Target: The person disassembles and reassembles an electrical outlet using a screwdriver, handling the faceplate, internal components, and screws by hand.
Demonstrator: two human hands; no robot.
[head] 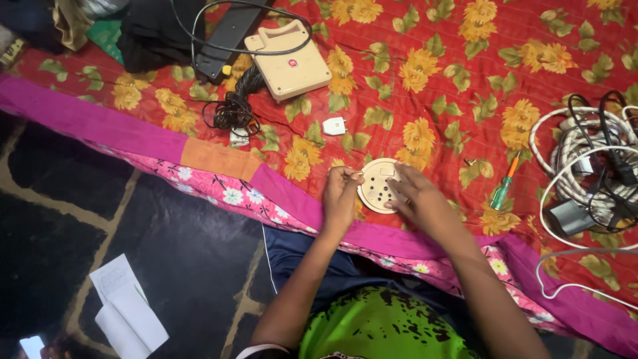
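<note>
Round cream socket plate (377,185), centre frame, looks light and rigid: your right hand (417,199) presses it flat, your left hand (341,193) pinches something small at its rim.

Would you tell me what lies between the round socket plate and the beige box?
In the head view, a small white plug lies on the floral cloth between round socket plate and beige box.

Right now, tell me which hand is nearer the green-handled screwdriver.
The right hand. It rests on the round cream socket plate, and the green-handled screwdriver lies on the cloth to its right. The left hand is at the plate's far edge, further away.
</note>
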